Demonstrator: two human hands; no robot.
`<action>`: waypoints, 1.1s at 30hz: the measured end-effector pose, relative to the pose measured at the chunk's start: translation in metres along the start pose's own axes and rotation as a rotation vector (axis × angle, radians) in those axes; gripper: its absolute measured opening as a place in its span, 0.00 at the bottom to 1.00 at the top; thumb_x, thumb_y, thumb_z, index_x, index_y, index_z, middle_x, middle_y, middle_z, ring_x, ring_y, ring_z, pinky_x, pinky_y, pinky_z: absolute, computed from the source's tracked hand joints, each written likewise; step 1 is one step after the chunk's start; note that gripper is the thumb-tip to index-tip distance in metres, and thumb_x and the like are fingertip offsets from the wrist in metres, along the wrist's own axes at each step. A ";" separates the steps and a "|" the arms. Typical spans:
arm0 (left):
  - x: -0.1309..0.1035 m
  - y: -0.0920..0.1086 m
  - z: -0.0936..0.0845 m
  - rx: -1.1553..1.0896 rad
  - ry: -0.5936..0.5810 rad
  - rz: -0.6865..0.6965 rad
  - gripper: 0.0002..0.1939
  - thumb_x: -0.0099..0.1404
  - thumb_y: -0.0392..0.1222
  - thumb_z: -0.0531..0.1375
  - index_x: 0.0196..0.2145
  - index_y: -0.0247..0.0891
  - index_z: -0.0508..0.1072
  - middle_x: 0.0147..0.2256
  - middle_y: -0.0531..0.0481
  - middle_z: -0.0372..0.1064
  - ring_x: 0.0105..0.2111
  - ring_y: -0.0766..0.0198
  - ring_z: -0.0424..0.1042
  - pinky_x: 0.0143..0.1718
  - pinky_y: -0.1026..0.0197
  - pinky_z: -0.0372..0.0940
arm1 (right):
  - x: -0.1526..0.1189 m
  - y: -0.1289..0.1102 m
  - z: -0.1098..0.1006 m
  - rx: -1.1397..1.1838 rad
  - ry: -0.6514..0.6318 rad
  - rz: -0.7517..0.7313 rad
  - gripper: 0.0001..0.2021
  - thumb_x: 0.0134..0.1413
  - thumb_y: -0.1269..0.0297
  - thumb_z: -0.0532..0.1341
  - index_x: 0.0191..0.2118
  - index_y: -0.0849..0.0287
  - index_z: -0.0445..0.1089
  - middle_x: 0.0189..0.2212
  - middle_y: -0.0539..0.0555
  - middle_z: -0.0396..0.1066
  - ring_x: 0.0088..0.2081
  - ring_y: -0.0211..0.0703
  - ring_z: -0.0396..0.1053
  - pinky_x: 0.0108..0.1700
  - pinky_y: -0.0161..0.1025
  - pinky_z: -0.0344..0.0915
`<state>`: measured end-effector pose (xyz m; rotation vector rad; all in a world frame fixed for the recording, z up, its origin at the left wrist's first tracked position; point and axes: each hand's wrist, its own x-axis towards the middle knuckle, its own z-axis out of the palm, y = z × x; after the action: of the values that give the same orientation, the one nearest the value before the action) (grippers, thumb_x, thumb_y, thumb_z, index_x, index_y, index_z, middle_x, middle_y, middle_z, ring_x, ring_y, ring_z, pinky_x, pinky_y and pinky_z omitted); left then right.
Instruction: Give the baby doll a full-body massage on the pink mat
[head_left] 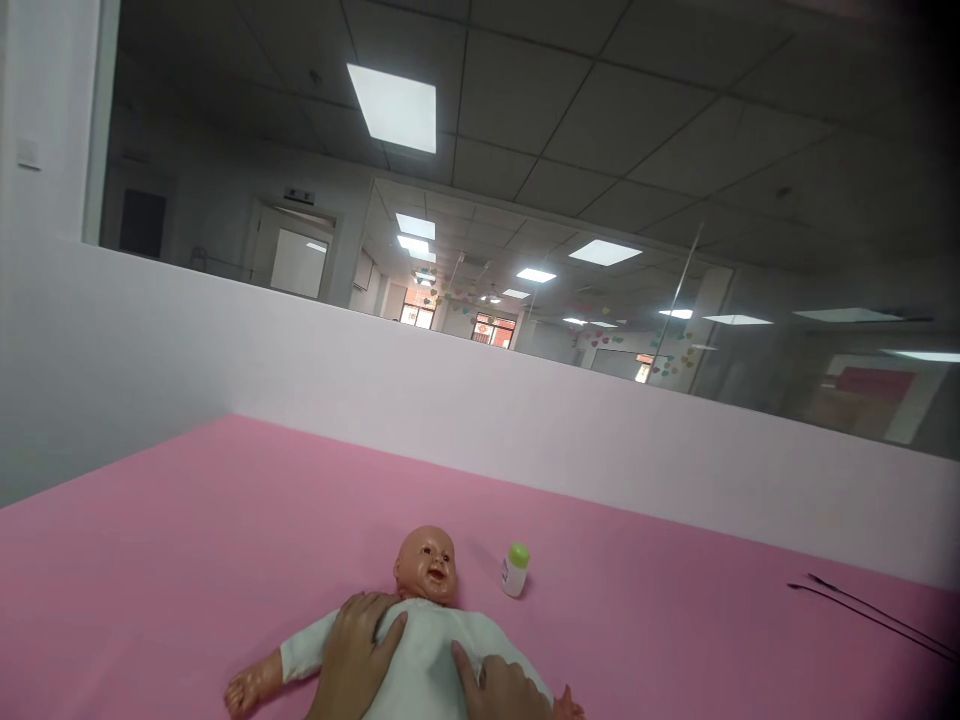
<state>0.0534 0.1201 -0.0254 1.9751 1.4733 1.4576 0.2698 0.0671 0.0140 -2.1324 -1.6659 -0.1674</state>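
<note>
A baby doll [426, 565] in a white long-sleeved top [424, 655] lies face up on the pink surface [187, 540], its arms spread to both sides. My left hand [358, 650] rests on the doll's chest and shoulder at the left, thumb apart from the fingers. On the other side of the chest lies my right hand [499, 688], its thumb raised apart and its fingers bent over the top; the lower part of this hand is cut off by the frame. Neither hand grips an object.
A small white bottle with a green cap [515, 570] stands right of the doll's head. Two thin dark cords [874, 612] lie at the far right. A white wall [450, 400] with a large window borders the surface's back edge.
</note>
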 end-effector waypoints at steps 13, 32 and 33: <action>0.000 0.001 -0.010 0.045 -0.139 -0.003 0.25 0.73 0.58 0.49 0.47 0.43 0.82 0.48 0.42 0.81 0.50 0.47 0.77 0.55 0.44 0.69 | 0.006 0.006 0.014 0.175 -0.045 -0.145 0.26 0.73 0.53 0.48 0.57 0.64 0.76 0.55 0.64 0.77 0.57 0.59 0.73 0.63 0.52 0.63; 0.043 0.115 0.024 -0.663 -0.391 -0.130 0.29 0.68 0.63 0.59 0.53 0.37 0.78 0.55 0.37 0.76 0.56 0.49 0.75 0.58 0.49 0.69 | 0.047 0.031 -0.020 0.104 0.101 -0.148 0.24 0.70 0.60 0.51 0.62 0.68 0.70 0.59 0.67 0.73 0.61 0.59 0.71 0.62 0.49 0.66; 0.050 0.126 0.043 -0.874 -0.449 -0.296 0.31 0.69 0.64 0.58 0.54 0.33 0.77 0.57 0.35 0.74 0.56 0.48 0.74 0.58 0.49 0.69 | 0.055 0.035 -0.023 0.111 0.126 -0.166 0.24 0.70 0.63 0.50 0.64 0.68 0.69 0.60 0.67 0.73 0.60 0.58 0.71 0.61 0.48 0.67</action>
<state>0.1580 0.1204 0.0716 1.3361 0.6996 1.1326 0.3213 0.1004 0.0449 -1.8637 -1.7347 -0.2475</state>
